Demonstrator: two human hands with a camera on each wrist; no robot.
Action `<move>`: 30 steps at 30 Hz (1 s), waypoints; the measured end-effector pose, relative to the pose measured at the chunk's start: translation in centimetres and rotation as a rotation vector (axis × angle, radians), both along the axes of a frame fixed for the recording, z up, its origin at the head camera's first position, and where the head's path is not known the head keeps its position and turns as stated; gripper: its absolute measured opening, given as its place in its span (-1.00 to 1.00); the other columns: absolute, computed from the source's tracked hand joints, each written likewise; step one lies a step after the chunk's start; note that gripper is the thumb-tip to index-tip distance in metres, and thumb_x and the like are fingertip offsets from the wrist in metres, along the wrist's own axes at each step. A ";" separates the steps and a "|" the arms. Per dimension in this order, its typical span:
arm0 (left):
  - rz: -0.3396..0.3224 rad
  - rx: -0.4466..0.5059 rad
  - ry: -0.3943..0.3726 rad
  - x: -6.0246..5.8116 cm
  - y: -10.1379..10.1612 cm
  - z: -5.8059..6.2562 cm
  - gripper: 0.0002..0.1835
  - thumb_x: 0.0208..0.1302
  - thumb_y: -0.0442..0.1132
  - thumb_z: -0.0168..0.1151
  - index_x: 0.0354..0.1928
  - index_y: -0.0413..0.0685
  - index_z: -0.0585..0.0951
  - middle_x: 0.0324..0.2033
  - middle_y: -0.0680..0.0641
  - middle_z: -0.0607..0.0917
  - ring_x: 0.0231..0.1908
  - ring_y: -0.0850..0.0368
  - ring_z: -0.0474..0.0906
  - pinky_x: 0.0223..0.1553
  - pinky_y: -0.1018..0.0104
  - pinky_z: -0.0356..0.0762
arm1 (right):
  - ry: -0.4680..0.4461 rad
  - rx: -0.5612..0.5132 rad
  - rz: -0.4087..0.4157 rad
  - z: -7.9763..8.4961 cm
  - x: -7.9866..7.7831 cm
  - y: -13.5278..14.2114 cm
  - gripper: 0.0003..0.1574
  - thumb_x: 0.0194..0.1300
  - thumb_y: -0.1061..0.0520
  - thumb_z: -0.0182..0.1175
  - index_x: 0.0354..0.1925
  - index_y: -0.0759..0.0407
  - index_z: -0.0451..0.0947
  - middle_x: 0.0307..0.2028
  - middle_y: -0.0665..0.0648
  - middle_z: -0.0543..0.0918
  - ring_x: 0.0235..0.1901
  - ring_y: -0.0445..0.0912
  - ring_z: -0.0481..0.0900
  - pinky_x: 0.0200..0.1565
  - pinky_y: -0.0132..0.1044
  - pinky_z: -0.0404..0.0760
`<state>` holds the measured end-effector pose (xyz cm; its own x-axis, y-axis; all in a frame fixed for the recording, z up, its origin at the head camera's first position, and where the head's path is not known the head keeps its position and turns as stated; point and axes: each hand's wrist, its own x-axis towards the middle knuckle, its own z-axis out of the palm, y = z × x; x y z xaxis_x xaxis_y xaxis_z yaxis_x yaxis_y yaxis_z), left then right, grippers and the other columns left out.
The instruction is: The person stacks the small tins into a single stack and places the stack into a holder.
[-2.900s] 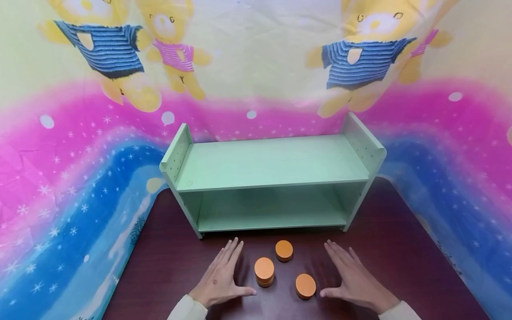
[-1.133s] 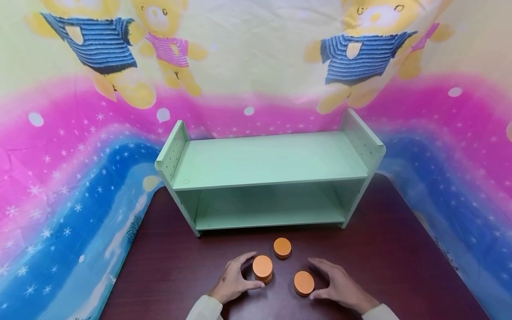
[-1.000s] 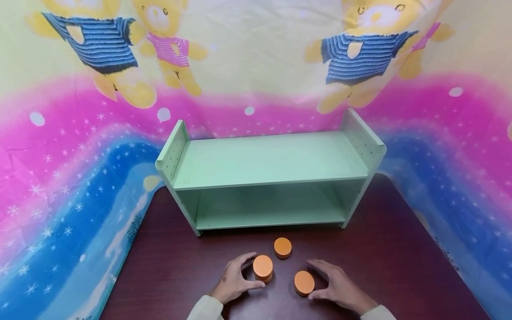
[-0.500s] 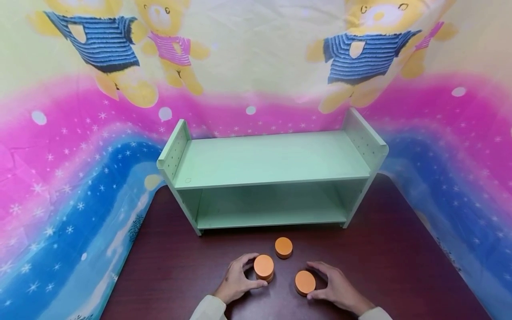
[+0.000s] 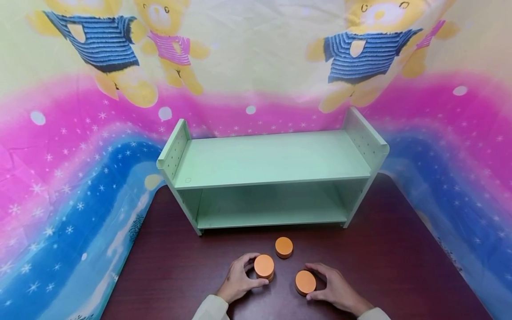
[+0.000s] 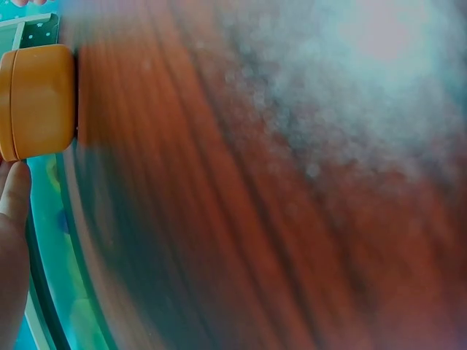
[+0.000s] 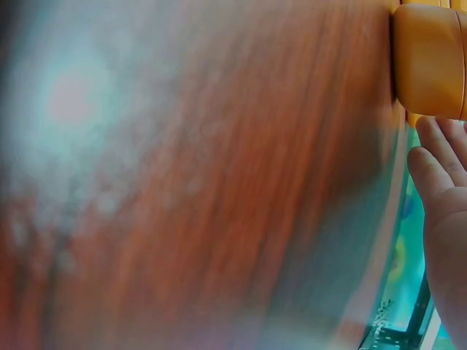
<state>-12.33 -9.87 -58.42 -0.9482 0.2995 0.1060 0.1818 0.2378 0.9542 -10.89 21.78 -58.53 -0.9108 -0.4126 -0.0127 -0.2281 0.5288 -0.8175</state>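
My left hand [image 5: 239, 278] curls around the left orange round lidded jar [image 5: 264, 265], thumb at its near side and index finger at its far side. In the left wrist view a fingertip meets the side of this jar [image 6: 44, 102], whose lid seam shows. On the right, my right hand [image 5: 336, 286] has thumb and fingers round a second orange jar [image 5: 305, 282]; the right wrist view shows fingertips against the jar [image 7: 430, 62]. A third orange jar [image 5: 284, 247] stands untouched, farther back between the two. All stand upright on the dark wooden table.
Behind the jars stands a pale green two-tier shelf [image 5: 268, 160] with raised side panels. The dark red-brown table [image 5: 168, 266] reaches out on both sides of it. A curtain [image 5: 256, 53] printed with bears hangs behind and along both sides.
Both hands, spread flat beside the jars earlier, have moved inward and curled round the left and right jars. Over the last second the right hand shifts slightly; the jars stay in place.
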 end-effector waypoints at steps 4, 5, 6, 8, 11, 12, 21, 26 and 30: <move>0.004 0.007 -0.010 0.0 0.0 -0.1 -0.28 -0.11 -0.26 0.67 0.14 -0.25 0.55 0.08 -0.16 0.62 0.12 -0.11 0.57 0.14 0.33 0.57 | 0.000 -0.047 0.011 -0.2 0.1 0.0 0.04 -0.10 -0.15 0.61 0.24 0.33 0.48 0.14 0.19 0.60 0.18 -0.11 0.52 0.15 -0.51 0.51; 0.006 0.008 -0.015 0.0 0.0 -0.1 -0.28 -0.11 -0.26 0.67 0.14 -0.24 0.55 0.08 -0.16 0.62 0.12 -0.11 0.57 0.14 0.33 0.57 | 0.005 -0.057 0.013 -0.2 0.1 0.0 0.02 -0.10 -0.13 0.61 0.23 0.34 0.49 0.14 0.19 0.61 0.18 -0.14 0.52 0.15 -0.52 0.50; 0.007 0.009 -0.017 0.0 0.0 -0.2 -0.28 -0.11 -0.26 0.67 0.14 -0.24 0.55 0.08 -0.16 0.62 0.12 -0.11 0.57 0.14 0.33 0.57 | 0.015 -0.065 0.017 -0.3 0.2 0.0 0.01 -0.09 -0.12 0.61 0.22 0.34 0.50 0.13 0.21 0.61 0.17 -0.15 0.52 0.14 -0.52 0.50; 0.009 0.013 -0.022 0.0 0.1 -0.2 -0.28 -0.11 -0.27 0.67 0.14 -0.25 0.55 0.08 -0.17 0.62 0.12 -0.11 0.57 0.14 0.33 0.57 | 0.022 -0.071 0.019 -0.4 0.2 -0.1 -0.02 -0.09 -0.09 0.62 0.20 0.33 0.51 0.12 0.22 0.61 0.16 -0.17 0.52 0.14 -0.53 0.50; 0.014 0.013 -0.032 0.0 0.1 -0.2 -0.28 -0.11 -0.27 0.67 0.14 -0.25 0.55 0.08 -0.17 0.62 0.12 -0.11 0.57 0.14 0.34 0.57 | 0.021 -0.064 0.021 -0.4 0.2 -0.2 -0.05 -0.09 -0.08 0.62 0.19 0.31 0.53 0.11 0.20 0.62 0.15 -0.18 0.52 0.12 -0.53 0.50; 0.017 0.012 -0.037 0.0 0.1 -0.2 -0.28 -0.11 -0.27 0.67 0.14 -0.24 0.55 0.08 -0.17 0.62 0.12 -0.10 0.57 0.13 0.34 0.57 | 0.017 -0.059 0.021 -0.4 0.2 -0.3 -0.06 -0.09 -0.09 0.62 0.19 0.30 0.53 0.11 0.18 0.62 0.14 -0.17 0.53 0.12 -0.53 0.50; 0.028 0.022 -0.065 0.0 0.1 -0.1 -0.28 -0.10 -0.27 0.67 0.15 -0.25 0.55 0.08 -0.17 0.62 0.11 -0.11 0.57 0.14 0.34 0.57 | -0.046 -0.030 0.017 -0.5 0.0 -0.3 -0.03 -0.06 -0.11 0.61 0.22 0.29 0.51 0.14 0.17 0.58 0.16 -0.09 0.52 0.10 -0.55 0.50; 0.022 0.037 -0.071 0.0 0.0 -0.2 -0.29 -0.10 -0.28 0.66 0.14 -0.28 0.55 0.08 -0.19 0.62 0.11 -0.12 0.57 0.13 0.34 0.58 | -0.082 -0.077 0.019 -0.6 -0.1 -0.2 -0.05 -0.04 -0.08 0.61 0.22 0.32 0.49 0.15 0.25 0.56 0.17 -0.10 0.52 0.08 -0.58 0.49; 0.020 0.051 -0.085 0.0 0.0 -0.3 -0.29 -0.10 -0.29 0.66 0.14 -0.28 0.55 0.08 -0.19 0.62 0.11 -0.10 0.57 0.14 0.35 0.57 | -0.097 -0.093 0.012 -0.6 -0.1 -0.2 -0.06 -0.02 -0.07 0.60 0.22 0.32 0.49 0.13 0.22 0.58 0.14 -0.17 0.53 0.08 -0.57 0.51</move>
<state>-12.38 -9.89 -58.68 -0.9600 0.2771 0.0396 0.0955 0.1910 0.9769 -10.96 21.59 -59.17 -0.9020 -0.4273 -0.0617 -0.1515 0.4472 -0.8815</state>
